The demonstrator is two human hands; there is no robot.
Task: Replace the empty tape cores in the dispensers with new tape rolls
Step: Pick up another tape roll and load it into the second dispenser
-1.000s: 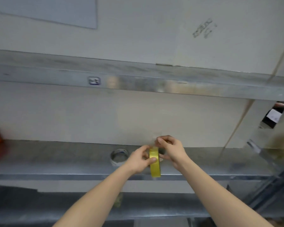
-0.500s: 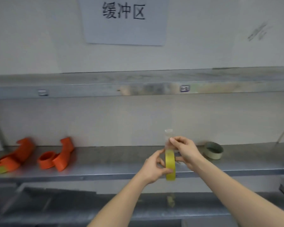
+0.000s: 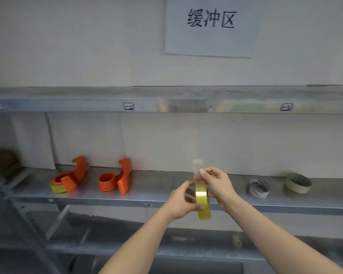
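The left hand [image 3: 179, 202] clasps the yellow tape roll [image 3: 203, 202] (edge-on); the right hand [image 3: 216, 183] pinches its peeled end [image 3: 196, 167] — bare shelf [image 3: 158, 186] behind.

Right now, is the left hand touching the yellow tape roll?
Touching. The head view shows the left hand gripping the yellow tape roll, thumb across its face.

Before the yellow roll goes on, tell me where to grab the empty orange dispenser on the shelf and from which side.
Take the empty orange dispenser by its upright handle, the curved fin at its right rear, coming from above and the front. The round hub faces up and must stay free for the yellow tape roll, which the left hand holds while the right hand pulls the tape end up.
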